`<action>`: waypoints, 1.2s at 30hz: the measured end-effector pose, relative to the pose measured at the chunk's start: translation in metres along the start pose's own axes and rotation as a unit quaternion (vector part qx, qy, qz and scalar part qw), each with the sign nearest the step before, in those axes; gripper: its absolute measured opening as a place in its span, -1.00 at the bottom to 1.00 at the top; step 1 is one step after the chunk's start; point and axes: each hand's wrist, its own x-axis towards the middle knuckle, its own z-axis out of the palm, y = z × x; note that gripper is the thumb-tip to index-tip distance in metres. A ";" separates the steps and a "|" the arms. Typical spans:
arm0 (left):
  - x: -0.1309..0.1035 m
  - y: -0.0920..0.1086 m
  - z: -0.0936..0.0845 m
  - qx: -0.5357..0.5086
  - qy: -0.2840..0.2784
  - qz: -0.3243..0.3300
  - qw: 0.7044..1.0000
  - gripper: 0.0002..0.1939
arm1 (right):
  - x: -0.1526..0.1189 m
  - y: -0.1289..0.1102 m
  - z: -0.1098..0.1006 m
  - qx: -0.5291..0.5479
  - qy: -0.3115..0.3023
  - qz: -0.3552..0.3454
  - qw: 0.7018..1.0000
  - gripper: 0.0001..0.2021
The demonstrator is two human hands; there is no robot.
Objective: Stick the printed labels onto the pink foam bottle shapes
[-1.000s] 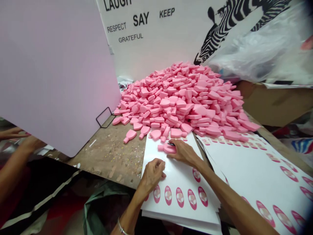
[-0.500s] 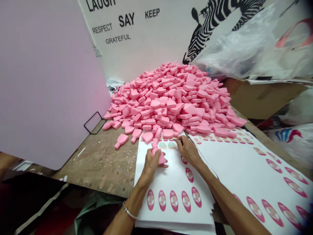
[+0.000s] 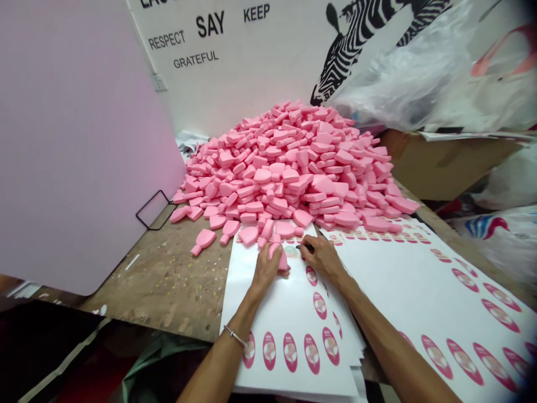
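Over the sheet (image 3: 268, 299), left hand (image 3: 264, 270) has its grip pinching a pink piece (image 3: 278, 258), neck toward the pile (image 3: 285, 173). Right hand (image 3: 322, 256) is near, grip pinching a small dark tool (image 3: 299, 247), mostly hidden, tip by a pale green oval (image 3: 291, 252). Pile sits behind, on the table (image 3: 180, 291).

Pink flask-shaped piece (image 3: 281, 260) — held, neck forward

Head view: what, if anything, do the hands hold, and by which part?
The left hand grips a pink bottle-shaped piece by its wide body. The right hand pinches a dark tool, held part unclear.
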 end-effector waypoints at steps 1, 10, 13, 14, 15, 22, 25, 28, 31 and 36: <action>-0.003 -0.001 -0.002 0.002 -0.001 0.002 1.000 -0.52 | -0.001 -0.001 0.000 0.006 -0.004 -0.004 1.000 -0.88; -0.022 0.000 -0.008 0.007 -0.006 0.012 1.000 -0.48 | -0.010 -0.011 0.001 0.046 -0.004 -0.018 0.999 -0.82; -0.023 0.002 -0.008 0.002 -0.010 0.007 1.000 -0.47 | -0.010 -0.013 -0.001 0.031 0.006 -0.018 0.999 -0.82; -0.023 0.002 -0.009 -0.001 -0.011 0.005 1.000 -0.46 | -0.010 -0.013 -0.001 0.021 0.009 -0.018 1.000 -0.83; -0.023 0.002 -0.009 -0.004 -0.012 0.004 1.000 -0.44 | -0.010 -0.014 -0.002 0.011 0.009 -0.018 1.000 -0.83; -0.022 0.001 -0.009 -0.024 -0.009 -0.006 1.000 -0.43 | -0.009 -0.017 -0.001 0.029 0.009 -0.011 0.999 -0.82; -0.021 0.001 -0.009 -0.033 -0.004 -0.001 0.999 -0.49 | -0.010 -0.019 -0.003 0.062 0.033 -0.028 0.997 -0.82; -0.020 0.000 -0.010 -0.046 -0.003 0.004 0.999 -0.53 | -0.013 -0.019 -0.007 0.122 0.049 -0.026 0.991 -0.79; -0.019 -0.001 -0.012 -0.071 -0.012 0.001 0.997 -0.51 | -0.014 -0.019 -0.019 0.236 0.071 0.048 0.968 -0.73; -0.033 0.005 -0.014 -0.165 -0.016 0.001 0.986 -0.37 | -0.020 -0.034 -0.042 0.360 0.017 0.112 0.926 -0.65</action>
